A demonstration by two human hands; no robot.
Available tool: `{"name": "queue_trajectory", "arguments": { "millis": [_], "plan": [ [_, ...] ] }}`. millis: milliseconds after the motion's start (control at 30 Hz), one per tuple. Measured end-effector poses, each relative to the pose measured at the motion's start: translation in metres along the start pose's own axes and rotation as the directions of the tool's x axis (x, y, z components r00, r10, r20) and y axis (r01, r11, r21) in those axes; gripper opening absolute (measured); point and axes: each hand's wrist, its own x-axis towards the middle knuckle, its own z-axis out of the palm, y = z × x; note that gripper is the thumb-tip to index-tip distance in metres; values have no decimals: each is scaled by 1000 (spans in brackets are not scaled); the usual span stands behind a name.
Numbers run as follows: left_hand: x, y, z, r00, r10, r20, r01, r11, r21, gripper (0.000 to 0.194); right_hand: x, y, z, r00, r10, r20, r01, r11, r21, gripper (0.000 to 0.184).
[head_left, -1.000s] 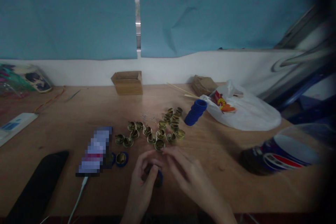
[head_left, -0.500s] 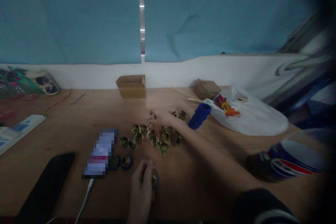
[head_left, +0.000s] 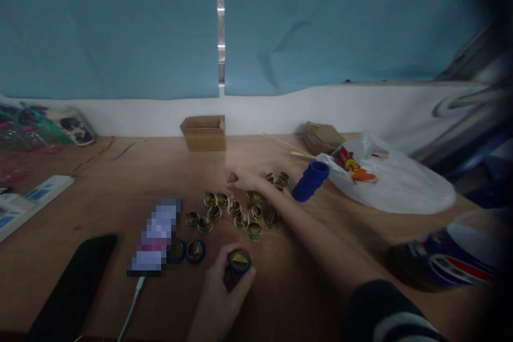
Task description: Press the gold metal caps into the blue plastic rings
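Observation:
My left hand (head_left: pixel 224 288) grips a round brass-coloured metal piece (head_left: pixel 240 259) by its edge, between thumb and fingers. A dark blue ring surrounds this piece, and its hollow side faces up. My right hand (head_left: pixel 239 178) is stretched out over the table beyond the loose pieces, with its fingertips pinched together. Whatever lies between those fingertips is too small to make out. Several brass-coloured round pieces (head_left: pixel 254 231) without blue rings lie between my hands, partly under my right forearm. Left of my left hand rests another blue-ringed piece (head_left: pixel 195 251), with one more beside the phone.
A leaning blue ribbed stack (head_left: pixel 310 180) stands right of my forearm, near a white plastic bag (head_left: pixel 401 181). A small cardboard box (head_left: pixel 205 139) is at the wall. On the left are a charging phone (head_left: pixel 155 238), a black case (head_left: pixel 74 283) and a power strip (head_left: pixel 36 206).
My left hand has turned and opened its grip outward, so the blue-ringed piece now shows its hollow face upward. My right hand stays at about the same spot, fingers more tightly bunched.

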Motion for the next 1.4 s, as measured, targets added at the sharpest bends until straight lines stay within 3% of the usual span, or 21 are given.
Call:
{"name": "queue_trajectory", "arguments": {
  "millis": [267,433,600,700,867,900,967,1100,1233,1400],
  "plan": [
    [-1,-4,2,999,28,-28,-26,999,41,31,1,0,-1,997,29,-71,-23,996,89,30],
    [-1,-5,0,1000,-7,-3,7,1000,-20,32,-10,-8,-15,983,28,-179,12,976,218,29],
    [-1,0,2,995,-88,-55,76,980,-183,49,-42,-21,-36,949,4,-316,134,901,412,20],
    [-3,6,4,992,-91,-88,69,972,-226,43,-76,-29,-37,938,-25,-346,224,807,547,25],
    [-4,20,-4,991,1,-136,-29,977,-209,36,-144,-45,-17,946,-76,-314,284,657,698,34],
    [-4,23,-7,991,11,-130,-35,983,-182,36,-156,-48,-12,950,-94,-298,290,622,727,35],
    [-3,30,-11,995,17,-95,-28,993,-114,36,-178,-55,0,961,-130,-245,277,458,845,35],
    [-3,44,-8,999,-5,-33,3,997,-73,30,-207,-64,24,964,-108,-242,265,333,905,39],
    [-4,50,3,999,27,23,-26,999,-24,28,-217,-65,41,964,-116,-238,263,304,916,43],
    [-4,49,7,992,118,36,-120,991,52,26,-220,-65,46,973,-94,-209,229,356,906,47]
  ]
}}
